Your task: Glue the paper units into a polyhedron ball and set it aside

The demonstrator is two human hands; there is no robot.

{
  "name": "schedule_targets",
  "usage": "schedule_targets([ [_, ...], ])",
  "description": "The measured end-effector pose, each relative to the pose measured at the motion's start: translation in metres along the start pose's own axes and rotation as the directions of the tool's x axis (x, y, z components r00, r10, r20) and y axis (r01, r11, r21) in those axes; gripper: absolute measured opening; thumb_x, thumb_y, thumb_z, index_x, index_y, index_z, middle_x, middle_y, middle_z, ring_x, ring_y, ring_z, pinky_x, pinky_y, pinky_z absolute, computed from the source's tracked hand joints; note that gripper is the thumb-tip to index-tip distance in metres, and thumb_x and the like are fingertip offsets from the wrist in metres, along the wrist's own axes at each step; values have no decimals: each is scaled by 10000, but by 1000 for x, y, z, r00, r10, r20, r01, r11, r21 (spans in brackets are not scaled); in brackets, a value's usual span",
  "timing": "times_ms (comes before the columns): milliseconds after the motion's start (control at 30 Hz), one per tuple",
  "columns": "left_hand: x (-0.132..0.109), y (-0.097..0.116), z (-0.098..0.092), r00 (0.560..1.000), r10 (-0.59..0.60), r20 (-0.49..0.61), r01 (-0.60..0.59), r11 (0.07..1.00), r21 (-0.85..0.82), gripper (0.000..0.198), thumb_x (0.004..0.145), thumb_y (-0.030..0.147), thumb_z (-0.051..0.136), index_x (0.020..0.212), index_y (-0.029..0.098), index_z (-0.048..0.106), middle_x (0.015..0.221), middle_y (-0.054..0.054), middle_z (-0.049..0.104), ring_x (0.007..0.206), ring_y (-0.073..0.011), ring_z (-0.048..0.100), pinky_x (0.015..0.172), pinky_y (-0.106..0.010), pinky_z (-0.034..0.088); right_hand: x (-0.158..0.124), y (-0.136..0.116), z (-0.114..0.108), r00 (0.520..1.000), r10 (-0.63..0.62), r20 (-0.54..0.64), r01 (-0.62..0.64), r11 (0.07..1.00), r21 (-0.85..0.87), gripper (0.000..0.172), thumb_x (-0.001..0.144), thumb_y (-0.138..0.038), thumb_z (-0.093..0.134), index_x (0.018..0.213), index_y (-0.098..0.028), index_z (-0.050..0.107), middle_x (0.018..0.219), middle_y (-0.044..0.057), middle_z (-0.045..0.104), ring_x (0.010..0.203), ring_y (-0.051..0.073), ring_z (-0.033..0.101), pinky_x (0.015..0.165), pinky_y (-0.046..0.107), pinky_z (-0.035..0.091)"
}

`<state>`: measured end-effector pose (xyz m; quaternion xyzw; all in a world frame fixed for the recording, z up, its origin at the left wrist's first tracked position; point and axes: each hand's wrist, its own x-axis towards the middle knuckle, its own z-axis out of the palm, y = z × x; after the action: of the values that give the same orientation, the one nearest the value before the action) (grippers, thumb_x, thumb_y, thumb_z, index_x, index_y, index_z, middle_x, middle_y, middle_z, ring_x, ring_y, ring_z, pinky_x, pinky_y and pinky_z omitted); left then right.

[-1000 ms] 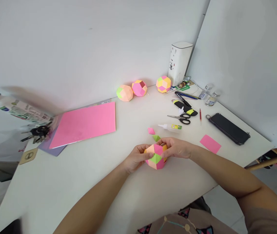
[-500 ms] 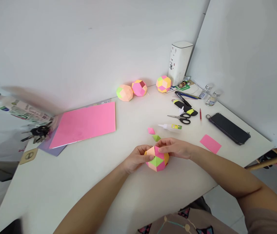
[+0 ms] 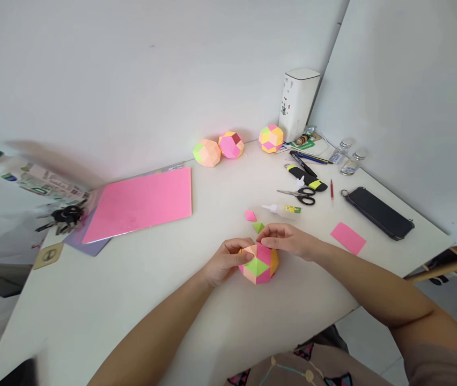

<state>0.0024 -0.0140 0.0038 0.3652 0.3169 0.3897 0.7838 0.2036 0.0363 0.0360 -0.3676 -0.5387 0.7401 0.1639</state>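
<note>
A folded paper ball [image 3: 259, 264] of pink, orange and green facets rests on the white table [image 3: 140, 289] near its front edge. My left hand [image 3: 223, 261] grips its left side, fingers curled round it. My right hand [image 3: 287, 241] pinches its top from the right. Two small folded pieces, a pink piece [image 3: 250, 215] and a green piece [image 3: 258, 227], lie just behind the ball. A small glue bottle [image 3: 281, 208] lies beyond them.
Three finished paper balls [image 3: 231, 145] stand by the back wall. Pink paper sheets [image 3: 140, 203] lie at left, with keys [image 3: 61, 217] and a bottle [image 3: 19, 174] beyond. Scissors [image 3: 299, 195], markers [image 3: 307, 179], a phone [image 3: 379, 212], a pink slip [image 3: 348, 238] and a white box [image 3: 297, 104] occupy the right.
The ball has been turned a little between my hands, the green facet now lower at the front. My right hand's fingers have shifted up onto the ball's top.
</note>
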Motion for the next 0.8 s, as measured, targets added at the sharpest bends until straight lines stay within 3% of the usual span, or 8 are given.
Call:
schedule_targets([
  [167,-1,0,4,999,48,-21,-49,999,-18,73,757,237,668,747,170,697,933,-28,505,788,-141,534,674,-273,425,-1,1,2,999,-34,24,35,998,-61,229,783,-370,653,924,-190,632,908,16,655,816,131,607,717,266,475],
  [267,-1,0,5,998,65,-20,-65,998,-4,99,778,246,649,744,157,675,912,-26,490,766,-128,518,661,-263,409,-2,1,3,956,-274,-103,236,930,-282,199,833,-364,576,880,-175,619,839,35,653,749,146,604,671,290,484],
  [367,-1,-1,4,999,42,-9,-42,999,2,145,794,268,635,717,145,644,804,-11,486,699,-112,499,633,-254,386,0,0,-3,682,-701,-211,389,592,-706,113,838,-275,543,816,-183,606,816,53,643,802,185,582,767,363,477],
  [433,-2,-1,3,1000,6,-11,-6,1000,8,162,785,290,645,716,144,638,754,-10,507,680,-118,506,628,-258,386,2,0,-11,526,-832,-176,257,353,-900,80,815,-217,540,838,-181,608,875,83,638,908,230,556,851,418,447],
  [500,-2,-2,2,999,-27,-25,27,1000,13,170,759,310,672,722,147,645,740,-19,551,681,-135,529,632,-268,395,6,2,-19,553,-815,-173,49,239,-970,173,782,-182,546,940,-149,609,1000,138,614,1021,288,515,888,462,423],
  [667,-2,-1,1,997,-47,-55,46,999,-24,173,715,315,713,702,153,655,690,-18,604,641,-141,556,600,-263,408,14,10,-35,803,-522,-287,-206,210,-956,389,727,-82,512,1113,-55,549,1100,224,554,1061,352,499,863,475,433],
  [733,-2,0,1,996,-59,-74,56,998,-42,165,713,306,717,704,153,657,684,-18,619,630,-137,564,599,-260,414,16,10,-37,810,-494,-315,-199,274,-941,385,738,-49,462,1114,-79,540,1075,203,568,1050,334,511,876,471,429],
  [800,-2,1,1,993,-68,-98,63,996,-59,172,713,310,717,702,149,659,676,-19,629,624,-134,570,602,-259,419,16,8,-37,760,-543,-357,-131,411,-902,379,755,-75,470,1127,-132,515,1100,167,567,1059,309,517,911,472,418],
])
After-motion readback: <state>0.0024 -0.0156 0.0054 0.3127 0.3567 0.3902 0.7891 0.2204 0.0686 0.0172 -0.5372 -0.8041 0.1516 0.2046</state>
